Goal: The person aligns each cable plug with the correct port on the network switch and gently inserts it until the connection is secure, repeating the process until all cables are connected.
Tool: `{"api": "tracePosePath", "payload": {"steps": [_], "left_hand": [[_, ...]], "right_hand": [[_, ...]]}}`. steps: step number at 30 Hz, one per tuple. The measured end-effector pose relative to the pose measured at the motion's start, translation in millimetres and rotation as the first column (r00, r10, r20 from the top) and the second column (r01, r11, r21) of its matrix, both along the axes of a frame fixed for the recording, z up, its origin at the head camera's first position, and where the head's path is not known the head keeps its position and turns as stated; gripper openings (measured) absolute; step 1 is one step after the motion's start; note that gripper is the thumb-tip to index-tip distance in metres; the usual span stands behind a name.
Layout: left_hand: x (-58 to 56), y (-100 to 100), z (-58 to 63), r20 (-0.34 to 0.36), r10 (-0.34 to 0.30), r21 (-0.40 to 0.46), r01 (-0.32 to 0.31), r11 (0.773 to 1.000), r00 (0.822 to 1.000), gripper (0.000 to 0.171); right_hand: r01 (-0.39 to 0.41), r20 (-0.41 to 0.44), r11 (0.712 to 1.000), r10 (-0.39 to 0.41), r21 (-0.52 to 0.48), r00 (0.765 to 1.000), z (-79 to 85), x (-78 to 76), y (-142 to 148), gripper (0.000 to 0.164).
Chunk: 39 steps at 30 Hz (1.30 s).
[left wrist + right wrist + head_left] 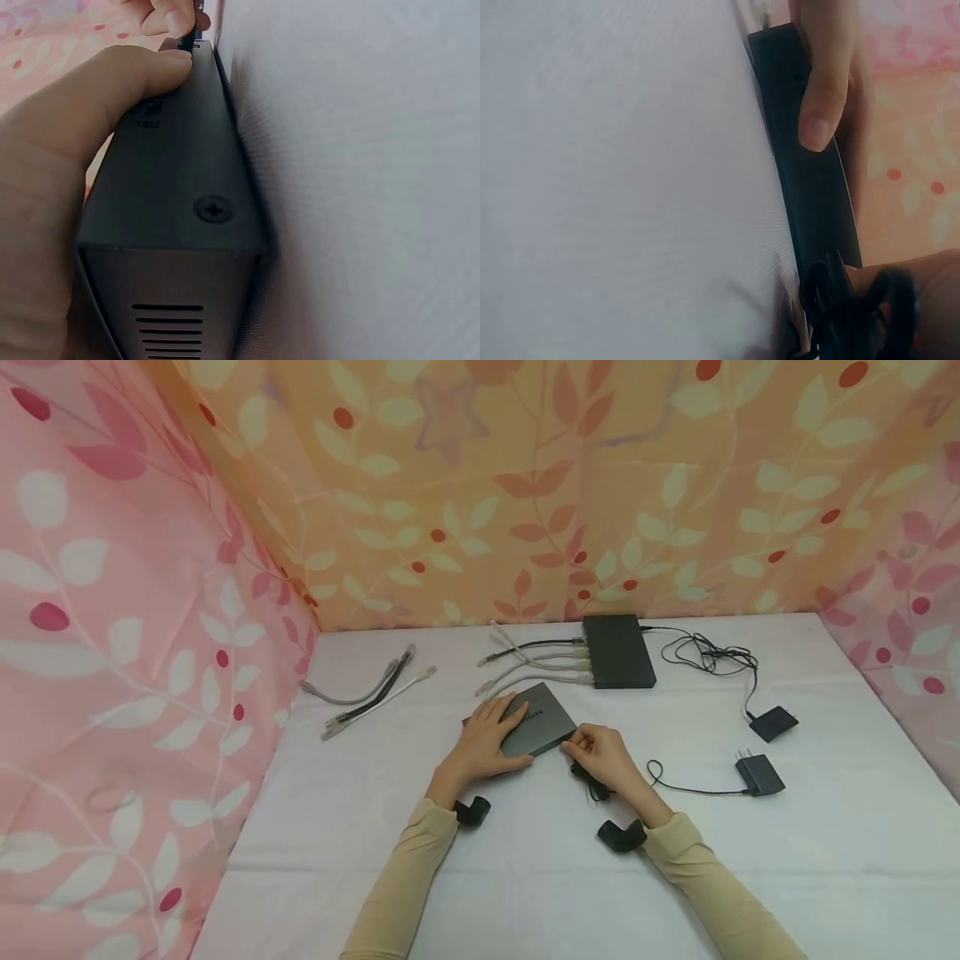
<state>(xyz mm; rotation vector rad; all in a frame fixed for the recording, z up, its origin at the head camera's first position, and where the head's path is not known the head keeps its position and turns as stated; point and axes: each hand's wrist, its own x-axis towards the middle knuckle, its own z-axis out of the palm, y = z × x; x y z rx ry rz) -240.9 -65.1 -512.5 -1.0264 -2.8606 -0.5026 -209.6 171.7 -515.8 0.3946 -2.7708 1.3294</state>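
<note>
A dark grey network switch [546,717] lies at an angle mid-table. My left hand [483,743] holds it across the top, fingers toward the far edge. Its thumb [142,71] presses on the near side panel, beside a screw in the left wrist view. At the switch's right corner my right hand [602,756] pinches a small black power plug [186,37] against that panel. Whether the plug is inside the socket I cannot tell. A bundled black cord [847,311] hangs under the right hand and runs to a power adapter [759,775] on the right.
Behind stands a black box [619,652] with several network cables [551,664] on its left. Its thin cord [708,653] leads to another adapter [774,723]. Loose network cables [375,693] lie at the back left. Patterned cloth [465,493] walls the white table [525,877].
</note>
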Motion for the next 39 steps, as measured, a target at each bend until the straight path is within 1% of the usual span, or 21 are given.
{"api": "tracePosePath", "payload": {"steps": [5,12,18,22,26,29,32,35,36,38,39], "left_hand": [[1.2,0.4,1.7,0.013,0.005,0.004,-0.005,1.000,1.000,0.086],[1.7,1.3,2.6,0.003,0.002,-0.001,-0.002,1.000,1.000,0.084],[2.1,1.4,3.6,0.019,0.015,-0.027,-0.014,1.000,1.000,0.086],[2.0,0.3,5.5,0.061,0.015,-0.027,-0.013,1.000,0.998,0.088],[2.0,-7.4,9.3,0.142,0.001,-0.033,0.003,0.999,0.990,0.090],[2.3,-16.9,15.6,0.217,-0.016,-0.023,0.022,0.999,0.976,0.091],[2.3,-27.9,23.9,0.298,-0.032,0.004,0.033,0.999,0.954,0.095],[2.3,-38.4,30.9,0.383,-0.064,0.056,0.046,0.997,0.922,0.099],[2.6,-41.5,33.1,0.417,-0.077,0.080,0.048,0.996,0.906,0.101],[2.6,-46.6,36.1,0.464,-0.102,0.117,0.053,0.992,0.880,0.102],[2.6,-48.6,37.1,0.479,-0.105,0.124,0.051,0.991,0.872,0.102]], "right_hand": [[0.003,0.003,1.000,-0.002,-0.018,1.000,0.5,0.2,-0.1,0.016],[0.002,-0.009,1.000,-0.002,-0.003,1.000,-0.5,-0.8,1.7,0.017],[-0.022,0.027,1.000,0.021,0.019,0.999,2.2,-2.8,4.0,0.017],[-0.031,0.042,0.998,0.028,0.057,0.999,4.8,-2.5,7.5,0.019],[-0.012,0.027,0.996,0.010,0.089,1.000,8.7,-2.5,14.1,0.022],[0.026,0.008,0.995,-0.026,0.096,1.000,9.9,-3.4,20.3,0.023],[0.036,-0.014,0.996,-0.035,0.087,0.999,9.7,-4.6,24.2,0.027],[-0.011,-0.043,0.997,0.014,0.079,0.999,8.6,-5.5,24.6,0.036],[-0.035,-0.050,0.996,0.039,0.078,0.998,8.3,-5.5,24.1,0.038],[-0.080,-0.066,0.994,0.085,0.079,0.994,7.6,-5.4,22.6,0.039],[-0.097,-0.077,0.992,0.103,0.081,0.992,7.1,-5.2,21.9,0.038]]}}
